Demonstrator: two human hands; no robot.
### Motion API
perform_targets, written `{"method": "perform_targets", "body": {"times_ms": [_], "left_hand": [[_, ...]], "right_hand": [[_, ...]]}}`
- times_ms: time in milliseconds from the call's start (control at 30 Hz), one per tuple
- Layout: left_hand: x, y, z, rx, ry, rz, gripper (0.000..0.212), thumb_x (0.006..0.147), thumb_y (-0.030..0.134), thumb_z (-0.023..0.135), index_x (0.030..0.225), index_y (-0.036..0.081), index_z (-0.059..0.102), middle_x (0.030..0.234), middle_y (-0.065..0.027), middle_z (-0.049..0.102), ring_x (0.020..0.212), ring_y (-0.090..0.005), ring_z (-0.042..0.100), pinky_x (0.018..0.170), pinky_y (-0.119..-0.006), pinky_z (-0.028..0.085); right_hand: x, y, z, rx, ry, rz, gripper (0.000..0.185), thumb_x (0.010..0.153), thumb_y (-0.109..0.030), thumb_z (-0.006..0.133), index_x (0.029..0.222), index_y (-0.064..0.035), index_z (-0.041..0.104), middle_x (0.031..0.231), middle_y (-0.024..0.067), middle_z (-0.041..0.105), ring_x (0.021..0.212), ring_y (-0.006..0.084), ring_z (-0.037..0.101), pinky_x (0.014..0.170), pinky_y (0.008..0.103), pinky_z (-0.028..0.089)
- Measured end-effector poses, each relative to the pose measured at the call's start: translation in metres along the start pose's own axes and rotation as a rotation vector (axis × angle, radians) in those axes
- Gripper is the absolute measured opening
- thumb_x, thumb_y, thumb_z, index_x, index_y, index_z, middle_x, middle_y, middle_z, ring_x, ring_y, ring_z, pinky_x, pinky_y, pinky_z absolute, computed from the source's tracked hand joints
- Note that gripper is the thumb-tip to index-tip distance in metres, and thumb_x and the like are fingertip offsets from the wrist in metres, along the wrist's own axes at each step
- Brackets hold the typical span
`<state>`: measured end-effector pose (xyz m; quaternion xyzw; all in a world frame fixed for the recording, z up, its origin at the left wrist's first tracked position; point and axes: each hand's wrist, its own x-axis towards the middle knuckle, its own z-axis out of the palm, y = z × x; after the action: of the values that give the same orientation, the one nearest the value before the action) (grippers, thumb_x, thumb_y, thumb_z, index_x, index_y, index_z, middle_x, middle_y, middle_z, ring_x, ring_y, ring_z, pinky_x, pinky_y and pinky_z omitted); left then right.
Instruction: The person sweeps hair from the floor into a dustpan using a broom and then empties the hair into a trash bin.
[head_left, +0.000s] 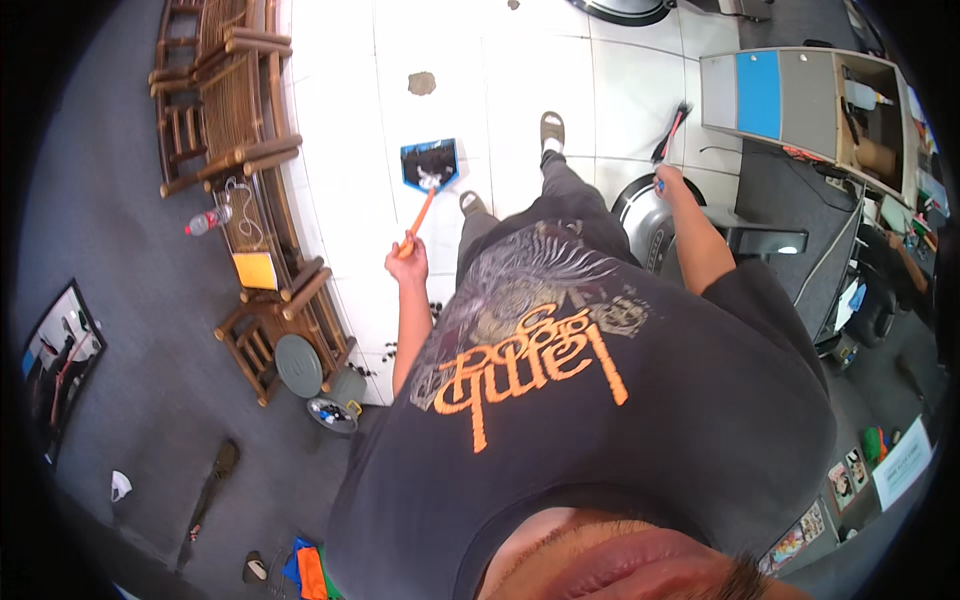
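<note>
My left hand (407, 257) grips the orange handle of a blue dustpan (430, 165). The pan rests on or just over the white tiled floor and holds dark hair clippings with some whitish scraps. My right hand (667, 182) is closed around the handle of a broom or brush (670, 137) with dark bristles and a red part, out to the right beside a round chair base. Dustpan and broom are well apart. A brown patch (421, 83) lies on the tiles beyond the dustpan.
Bamboo chairs (232, 97) and a bamboo table (251, 225) with a bottle (208, 220) line the left. Nearer stands a bin (334, 412) with rubbish. At right are a metal chair base (645, 217) and a drawer cabinet (806, 97). Small dark clumps (390, 351) lie near my left forearm.
</note>
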<state>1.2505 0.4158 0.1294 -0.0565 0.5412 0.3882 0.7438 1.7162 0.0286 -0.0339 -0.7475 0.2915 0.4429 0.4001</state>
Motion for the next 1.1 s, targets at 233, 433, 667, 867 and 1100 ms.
{"method": "perform_targets", "body": {"times_ms": [233, 433, 667, 867, 1100], "left_hand": [[0.037, -0.119, 0.117, -0.043, 0.041, 0.06, 0.035, 0.087, 0.016, 0.033, 0.108, -0.012, 0.033, 0.094, -0.0223, 0.053, 0.074, -0.0254, 0.055, 0.069, -0.035, 0.051], [0.072, -0.137, 0.087, -0.214, 0.098, -0.017, 0.039, 0.086, 0.018, 0.034, 0.112, -0.01, 0.028, 0.095, -0.0232, 0.051, 0.073, -0.0277, 0.057, 0.066, -0.036, 0.052], [0.083, -0.084, 0.085, -0.245, 0.113, -0.026, 0.035, 0.086, 0.017, 0.032, 0.109, -0.009, 0.03, 0.094, -0.022, 0.052, 0.075, -0.0276, 0.058, 0.062, -0.035, 0.054], [0.025, -0.092, 0.094, -0.184, 0.137, 0.051, 0.033, 0.087, 0.017, 0.033, 0.107, -0.009, 0.033, 0.092, -0.0203, 0.052, 0.072, -0.0244, 0.056, 0.064, -0.034, 0.052], [-0.024, -0.142, 0.159, -0.126, 0.152, 0.086, 0.031, 0.088, 0.019, 0.031, 0.102, -0.008, 0.039, 0.089, -0.0174, 0.056, 0.072, -0.0225, 0.056, 0.066, -0.032, 0.05]], "right_hand": [[0.127, -0.101, 0.127, -1.21, -0.068, -1.151, 0.013, 0.063, -0.008, 0.063, 0.055, -0.0062, 0.053, 0.062, 0.0146, 0.055, 0.056, 0.0239, 0.055, 0.052, 0.0338, 0.045], [-0.02, -0.193, 0.136, 0.22, -0.489, 0.123, 0.007, 0.076, -0.008, 0.049, 0.07, -0.0077, 0.045, 0.051, 0.0023, 0.04, 0.039, 0.0107, 0.039, 0.032, 0.025, 0.025], [-0.025, -0.214, 0.054, 0.433, -0.53, 0.093, 0.019, 0.082, -0.011, 0.047, 0.065, -0.0104, 0.039, 0.048, -0.0014, 0.035, 0.037, 0.0085, 0.034, 0.031, 0.0226, 0.022], [0.027, -0.259, 0.01, -0.294, -0.08, -0.226, 0.015, 0.073, -0.011, 0.048, 0.061, -0.0017, 0.05, 0.052, 0.0088, 0.052, 0.04, 0.017, 0.049, 0.033, 0.0302, 0.037], [0.001, -0.262, 0.069, -0.883, -0.21, -0.44, 0.017, 0.072, -0.01, 0.048, 0.064, 0.0019, 0.056, 0.06, 0.0173, 0.058, 0.046, 0.0213, 0.057, 0.038, 0.0325, 0.042]]}}
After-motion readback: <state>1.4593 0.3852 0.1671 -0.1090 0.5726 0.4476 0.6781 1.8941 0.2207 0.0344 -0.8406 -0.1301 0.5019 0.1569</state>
